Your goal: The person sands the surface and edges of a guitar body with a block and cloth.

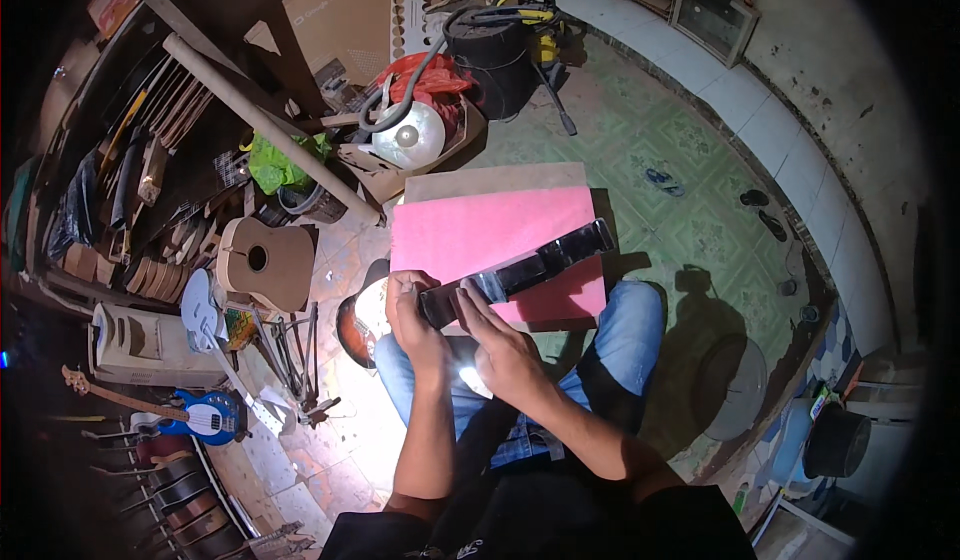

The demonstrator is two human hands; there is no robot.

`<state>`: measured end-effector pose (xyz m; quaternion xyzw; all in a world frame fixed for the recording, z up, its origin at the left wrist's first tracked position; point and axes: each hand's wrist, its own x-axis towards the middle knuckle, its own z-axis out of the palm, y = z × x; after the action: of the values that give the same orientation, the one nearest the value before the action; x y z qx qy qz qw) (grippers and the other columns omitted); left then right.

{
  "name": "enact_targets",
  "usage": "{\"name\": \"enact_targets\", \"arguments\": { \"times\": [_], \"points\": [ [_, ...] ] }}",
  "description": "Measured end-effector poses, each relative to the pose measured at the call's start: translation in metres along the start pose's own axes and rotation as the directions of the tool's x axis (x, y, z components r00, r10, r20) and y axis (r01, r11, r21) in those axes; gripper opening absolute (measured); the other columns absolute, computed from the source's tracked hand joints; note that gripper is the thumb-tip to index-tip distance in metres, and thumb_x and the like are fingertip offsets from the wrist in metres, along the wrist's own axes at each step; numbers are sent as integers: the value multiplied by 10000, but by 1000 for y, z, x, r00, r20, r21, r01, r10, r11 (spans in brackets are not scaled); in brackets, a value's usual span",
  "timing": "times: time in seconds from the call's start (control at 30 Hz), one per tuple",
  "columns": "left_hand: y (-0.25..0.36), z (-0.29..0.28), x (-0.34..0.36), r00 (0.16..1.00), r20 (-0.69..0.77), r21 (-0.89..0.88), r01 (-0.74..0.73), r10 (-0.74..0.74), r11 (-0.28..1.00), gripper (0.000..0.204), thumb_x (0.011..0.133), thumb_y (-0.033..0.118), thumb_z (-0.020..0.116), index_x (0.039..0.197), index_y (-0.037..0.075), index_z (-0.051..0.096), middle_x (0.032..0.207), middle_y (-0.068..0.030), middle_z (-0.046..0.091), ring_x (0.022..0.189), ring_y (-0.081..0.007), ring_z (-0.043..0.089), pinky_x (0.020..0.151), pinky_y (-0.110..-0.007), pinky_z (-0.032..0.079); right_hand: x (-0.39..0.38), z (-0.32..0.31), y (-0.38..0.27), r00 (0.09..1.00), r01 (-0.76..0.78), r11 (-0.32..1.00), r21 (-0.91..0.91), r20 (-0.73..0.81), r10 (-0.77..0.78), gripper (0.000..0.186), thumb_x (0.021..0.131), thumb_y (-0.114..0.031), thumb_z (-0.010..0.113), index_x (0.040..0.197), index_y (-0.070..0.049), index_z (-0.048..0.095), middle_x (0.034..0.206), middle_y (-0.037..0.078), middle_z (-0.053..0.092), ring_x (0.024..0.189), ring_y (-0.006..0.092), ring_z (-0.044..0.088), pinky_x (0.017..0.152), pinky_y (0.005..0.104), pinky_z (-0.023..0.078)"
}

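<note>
Left hand: fingers curled round the near left end of 1 black bar. Right hand: fingers nearly straight, laid against the bar; whether it grips cannot be told. Bar: long, straight, glossy, surface uneven with darker cross bands, bluish glare near the right hand. It is held aslant above 1 pink sheet, far end pointing away to the right. Beyond the sheet: 1 red bag, 1 black bucket.
</note>
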<state>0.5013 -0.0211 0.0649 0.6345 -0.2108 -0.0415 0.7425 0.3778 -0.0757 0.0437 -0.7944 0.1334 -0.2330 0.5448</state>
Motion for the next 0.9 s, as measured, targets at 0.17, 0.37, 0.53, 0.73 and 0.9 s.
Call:
{"name": "enact_targets", "arguments": {
  "times": [0.17,0.37,0.53,0.73,0.9],
  "points": [
    [-3,-10,0,997,49,157,-62,55,986,328,1037,213,355,854,2,527,855,-92,544,778,-176,527,750,-315,450,-4,11,-17,989,144,982,118,-46,-139,764,826,134,458,1578,13,388,1599,276,414,1475,401,433,1197,413,397],
    [-6,-14,2,993,61,224,-114,102,968,316,1027,205,339,881,6,536,863,-92,590,773,-173,529,765,-302,457,3,3,-46,990,139,964,226,-60,-129,678,849,147,482,1521,56,462,1581,296,436,1492,373,425,1225,410,352],
    [-6,-5,3,999,20,71,-52,51,996,292,1027,234,372,898,31,537,790,-44,519,728,-137,501,695,-289,433,10,1,2,993,98,995,-19,-60,-99,719,844,128,477,1547,-25,453,1597,216,444,1394,390,524,1109,450,492],
    [10,5,-9,984,144,-51,112,-104,992,189,977,227,498,908,54,528,817,3,502,702,-47,435,620,-209,344,10,4,-8,992,3,999,-49,-130,-10,718,836,73,493,1545,1,401,1584,266,424,1352,446,524,1060,478,511],
    [12,2,-13,985,163,-72,61,-49,996,37,949,46,498,913,47,508,807,22,452,710,-54,399,626,-232,335,-8,-4,-9,997,-75,992,102,-21,77,641,805,92,503,1445,68,480,1607,270,384,1326,465,532,1059,475,501]
  ]
}}
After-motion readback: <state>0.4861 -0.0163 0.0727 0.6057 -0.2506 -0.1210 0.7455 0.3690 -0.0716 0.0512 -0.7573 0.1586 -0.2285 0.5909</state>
